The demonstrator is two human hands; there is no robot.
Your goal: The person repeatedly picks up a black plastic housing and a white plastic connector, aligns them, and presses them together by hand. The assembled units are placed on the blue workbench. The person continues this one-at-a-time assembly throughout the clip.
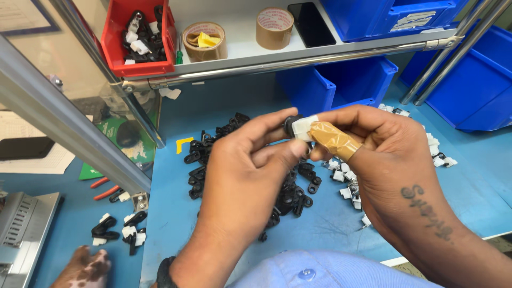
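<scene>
Pinching from both sides, the left hand (240, 170) and right hand (384, 160) meet above the blue worktable (170, 213), fingers closed on one small assembly: a black clip (289, 125) on the left-hand side and a white plastic piece (304, 128) on the right, pressed end to end. The right thumb wears a wrap of brown tape (335, 141), seemingly to guard it against the pressing. Below the hands lies a heap of loose black clips (290, 197), and to its right a scatter of white pieces (346, 184), both within easy reach. Joined pairs (120, 232) sit near left. On the far shelf stand a red bin (140, 37), two tape rolls (204, 41) and blue bins (389, 18).
</scene>
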